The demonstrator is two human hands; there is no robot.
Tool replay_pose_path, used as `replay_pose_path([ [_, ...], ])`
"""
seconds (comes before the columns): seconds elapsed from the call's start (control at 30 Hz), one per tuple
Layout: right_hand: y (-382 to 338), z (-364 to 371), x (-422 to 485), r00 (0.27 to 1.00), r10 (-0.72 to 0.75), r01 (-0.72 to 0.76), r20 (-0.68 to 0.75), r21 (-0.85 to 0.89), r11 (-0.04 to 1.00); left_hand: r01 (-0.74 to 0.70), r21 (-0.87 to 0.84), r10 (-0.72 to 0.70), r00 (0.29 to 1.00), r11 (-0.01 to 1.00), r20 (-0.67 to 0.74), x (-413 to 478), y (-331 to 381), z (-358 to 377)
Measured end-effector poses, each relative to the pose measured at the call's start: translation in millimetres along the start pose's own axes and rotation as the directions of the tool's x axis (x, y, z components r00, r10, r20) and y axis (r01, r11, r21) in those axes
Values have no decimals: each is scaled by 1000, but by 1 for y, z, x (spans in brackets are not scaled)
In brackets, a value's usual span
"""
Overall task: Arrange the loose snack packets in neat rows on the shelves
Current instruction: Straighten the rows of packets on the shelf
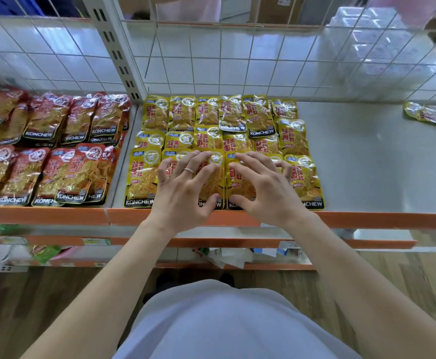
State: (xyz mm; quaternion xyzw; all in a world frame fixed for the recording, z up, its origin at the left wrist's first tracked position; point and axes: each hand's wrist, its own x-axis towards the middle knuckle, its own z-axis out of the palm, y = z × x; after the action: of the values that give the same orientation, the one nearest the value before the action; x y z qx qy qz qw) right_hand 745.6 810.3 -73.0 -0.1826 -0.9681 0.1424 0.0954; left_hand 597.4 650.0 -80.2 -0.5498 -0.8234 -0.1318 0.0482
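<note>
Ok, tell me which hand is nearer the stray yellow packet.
Right. The right hand rests on the front row, left of the stray packet; the left hand is further left.

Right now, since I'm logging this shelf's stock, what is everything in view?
yellow packets: roughly six per row, yellow, three rows, right bay's left side
loose yellow packet: one, yellow, back right, apart from the rows
red packets: overlapping, uncountable, red, two rows, left bay
shelf: one, grey with orange front edge
wire grid: one, white, behind the shelf
upright post: one, white, between bays
lower shelves: orange-edged, contents blurred
ring: one, silvery, left hand
left hand: fingers spread on front-row yellow packets
right hand: likewise, beside it
</note>
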Motion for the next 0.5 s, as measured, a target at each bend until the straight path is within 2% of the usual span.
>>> replay_pose_path([
  [0.5,-3,7,-8,998,49,-49,30,-3,999,10,-61,-11,1000,998,-18,1,-2,4],
])
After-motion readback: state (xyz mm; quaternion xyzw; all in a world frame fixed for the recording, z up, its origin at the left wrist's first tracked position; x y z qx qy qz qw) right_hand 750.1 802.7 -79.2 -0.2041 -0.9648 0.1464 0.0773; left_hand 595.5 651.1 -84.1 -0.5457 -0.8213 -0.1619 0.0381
